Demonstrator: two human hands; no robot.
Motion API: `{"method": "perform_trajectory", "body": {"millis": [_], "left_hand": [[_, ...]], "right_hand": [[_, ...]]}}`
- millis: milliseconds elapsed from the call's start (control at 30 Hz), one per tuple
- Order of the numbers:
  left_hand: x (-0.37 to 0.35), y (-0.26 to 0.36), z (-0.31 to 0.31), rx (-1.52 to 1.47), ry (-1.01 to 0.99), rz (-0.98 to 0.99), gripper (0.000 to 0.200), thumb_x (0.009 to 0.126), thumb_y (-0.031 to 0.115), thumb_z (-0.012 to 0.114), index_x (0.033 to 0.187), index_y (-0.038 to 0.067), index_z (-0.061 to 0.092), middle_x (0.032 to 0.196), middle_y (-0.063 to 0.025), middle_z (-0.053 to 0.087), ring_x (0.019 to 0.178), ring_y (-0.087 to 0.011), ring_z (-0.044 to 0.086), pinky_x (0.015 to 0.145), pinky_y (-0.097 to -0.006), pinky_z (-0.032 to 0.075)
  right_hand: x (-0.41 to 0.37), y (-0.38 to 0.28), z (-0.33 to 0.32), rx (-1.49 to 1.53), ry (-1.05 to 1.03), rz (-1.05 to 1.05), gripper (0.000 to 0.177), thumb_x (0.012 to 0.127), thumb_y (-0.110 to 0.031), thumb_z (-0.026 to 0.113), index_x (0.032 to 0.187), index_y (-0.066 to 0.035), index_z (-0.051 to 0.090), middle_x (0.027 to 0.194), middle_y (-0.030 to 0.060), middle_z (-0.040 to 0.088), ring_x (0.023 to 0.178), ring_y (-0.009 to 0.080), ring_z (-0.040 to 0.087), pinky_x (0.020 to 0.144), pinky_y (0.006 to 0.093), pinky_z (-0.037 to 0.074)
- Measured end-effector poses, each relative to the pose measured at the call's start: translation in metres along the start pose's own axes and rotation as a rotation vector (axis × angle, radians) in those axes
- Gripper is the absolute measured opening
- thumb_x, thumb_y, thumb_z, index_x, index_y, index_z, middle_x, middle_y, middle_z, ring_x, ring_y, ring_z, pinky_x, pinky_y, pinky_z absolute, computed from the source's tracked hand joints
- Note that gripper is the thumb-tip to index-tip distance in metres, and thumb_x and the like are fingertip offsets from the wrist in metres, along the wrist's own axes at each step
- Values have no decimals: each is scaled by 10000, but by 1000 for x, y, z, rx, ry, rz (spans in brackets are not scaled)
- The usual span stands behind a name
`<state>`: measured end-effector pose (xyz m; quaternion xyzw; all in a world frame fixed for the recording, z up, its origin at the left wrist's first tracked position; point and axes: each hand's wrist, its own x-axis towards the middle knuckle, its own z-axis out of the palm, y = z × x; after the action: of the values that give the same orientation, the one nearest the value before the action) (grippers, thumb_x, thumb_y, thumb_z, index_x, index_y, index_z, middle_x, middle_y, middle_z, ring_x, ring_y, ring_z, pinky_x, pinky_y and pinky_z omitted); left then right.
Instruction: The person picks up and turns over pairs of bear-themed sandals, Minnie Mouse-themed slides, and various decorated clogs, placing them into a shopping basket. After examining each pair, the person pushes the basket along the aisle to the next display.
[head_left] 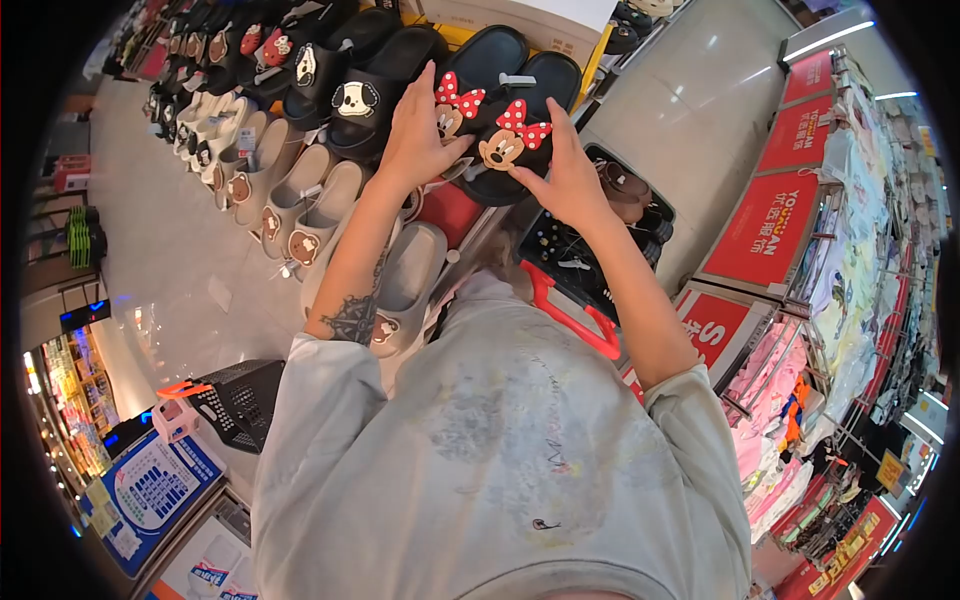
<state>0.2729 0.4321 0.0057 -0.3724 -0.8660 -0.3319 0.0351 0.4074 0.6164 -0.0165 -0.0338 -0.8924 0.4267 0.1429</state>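
Observation:
Between my two hands is a pair of black slide sandals (495,60) with mouse faces and red polka-dot bows on the straps. A white tag or tie joins the two near the top. My left hand (415,140) grips the left side, thumb towards the strap. On the other side, my right hand (570,180) holds the edge of the right sandal, its thumb by the mouse face. The fingers under the sandals are partly hidden. Just left of my left hand lies a black slide with a white dog face (355,100).
Rows of black slides and beige bear slides (320,205) stretch to the left. Below my right hand stands a dark crate (575,250) of shoes, near a red handle (570,315). Clothing racks with red signs (760,230) line the right. A white box (530,20) sits ahead.

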Motion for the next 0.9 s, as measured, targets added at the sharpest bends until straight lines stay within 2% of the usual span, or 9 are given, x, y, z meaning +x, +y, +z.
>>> {"method": "perform_trajectory", "body": {"millis": [100,200,300,367,533,633,700,767,900], "left_hand": [[-15,1,-2,53,102,104,938,681,192,765,1388,-45,197,1337,-242,360,1225,-378,381,1033,-406,309],[-51,-7,3,12,377,-70,766,750,183,721,1342,-60,301,1276,-240,416,1167,-349,447,994,-383,356],[-85,-4,17,-392,378,-345,682,815,189,665,1330,-73,303,1242,-223,434,1152,-311,457,973,-380,368],[-98,-4,22,-321,393,-341,640,838,187,639,1319,-75,309,1243,-215,425,1142,-298,459,969,-378,371],[-115,37,35,-349,684,-319,447,871,144,579,1214,-76,395,1175,-198,450,1089,-292,467,928,-380,385],[-136,63,59,-155,440,55,334,849,112,586,1128,-44,489,1061,-181,528,1014,-306,519,867,-378,417],[-146,86,85,-285,-158,-5,219,849,124,566,1018,-16,561,979,-177,569,940,-312,562,796,-374,446],[-163,84,134,-423,-554,22,232,877,213,502,907,23,632,873,-178,623,823,-312,615,735,-399,477],[-194,76,194,22,-822,247,337,856,302,456,819,50,676,794,-178,650,755,-322,635,719,-423,495]], "right_hand": [[-6,4,5,-120,88,-40,967,734,-267,733,1433,-47,100,1449,230,217,1275,383,354,976,407,409],[-32,12,5,179,202,56,904,756,-251,725,1425,-29,158,1414,222,273,1109,307,504,804,320,492],[-86,37,1,306,170,283,817,771,-214,710,1402,-8,235,1348,211,350,980,254,559,746,296,493],[-135,55,-1,310,169,400,737,785,-183,694,1379,0,297,1281,189,417,846,220,576,697,274,485],[-285,98,12,-42,140,513,505,843,-225,617,1269,-2,462,1136,192,553,861,293,599,780,345,478],[-335,93,17,5,-37,706,346,899,-278,503,1069,2,613,974,197,625,942,321,576,840,397,451],[-330,90,26,-14,188,571,360,934,-254,394,835,-15,645,878,192,626,899,380,551,832,452,415],[-315,90,22,-155,27,523,354,927,-244,410,796,-13,645,800,187,634,804,369,585,757,463,445],[-286,67,43,-262,-80,560,390,916,-313,412,787,-46,666,734,176,642,691,355,619,657,462,478]]}}
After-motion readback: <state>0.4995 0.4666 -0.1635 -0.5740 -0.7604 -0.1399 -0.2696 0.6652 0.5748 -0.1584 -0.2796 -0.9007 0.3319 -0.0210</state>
